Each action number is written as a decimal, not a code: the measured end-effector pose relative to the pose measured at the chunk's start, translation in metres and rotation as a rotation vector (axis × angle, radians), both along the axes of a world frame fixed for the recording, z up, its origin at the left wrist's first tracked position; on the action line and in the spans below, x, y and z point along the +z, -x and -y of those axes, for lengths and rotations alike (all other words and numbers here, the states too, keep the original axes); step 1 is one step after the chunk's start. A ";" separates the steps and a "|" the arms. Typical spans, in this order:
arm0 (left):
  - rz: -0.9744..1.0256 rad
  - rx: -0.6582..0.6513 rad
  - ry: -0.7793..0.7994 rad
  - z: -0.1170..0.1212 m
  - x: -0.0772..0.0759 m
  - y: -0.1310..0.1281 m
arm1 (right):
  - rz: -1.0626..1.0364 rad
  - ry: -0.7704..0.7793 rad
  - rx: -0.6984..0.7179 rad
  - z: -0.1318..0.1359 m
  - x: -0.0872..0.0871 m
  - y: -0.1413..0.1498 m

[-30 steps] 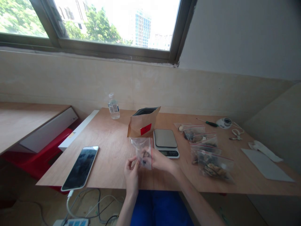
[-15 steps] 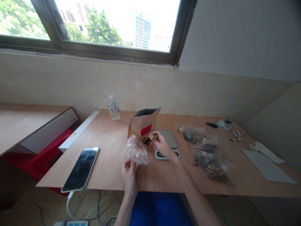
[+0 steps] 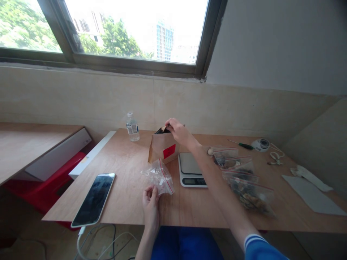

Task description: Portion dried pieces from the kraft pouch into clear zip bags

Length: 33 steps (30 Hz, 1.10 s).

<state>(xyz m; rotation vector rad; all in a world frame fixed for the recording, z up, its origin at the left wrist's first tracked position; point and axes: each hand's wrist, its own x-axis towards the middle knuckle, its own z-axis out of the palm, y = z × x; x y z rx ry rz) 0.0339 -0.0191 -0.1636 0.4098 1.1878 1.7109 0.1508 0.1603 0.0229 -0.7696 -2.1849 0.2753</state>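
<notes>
The paper bag (image 3: 158, 148) stands upright near the far edge of the table (image 3: 127, 213), left of its middle, its mouth upward and its red-labelled front toward the near edge. From where I stand, the right hand (image 3: 177, 131) reaches over that mouth, fingers bent and close together; whether they grip anything I cannot tell. The left hand (image 3: 151, 202), near the table's near edge, pinches a clear plastic bag (image 3: 158, 177) between thumb and fingers. Its red-striped zip end faces the right edge, the stripes slanting toward the near edge, and its long axis runs roughly left to right. A scale (image 3: 189, 165) sits just beside the paper bag, and a phone (image 3: 93, 200) lies by the near left corner.
</notes>
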 end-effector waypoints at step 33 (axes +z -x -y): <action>0.020 -0.383 -0.061 0.006 0.017 0.014 | -0.535 0.797 -0.278 0.105 -0.129 -0.026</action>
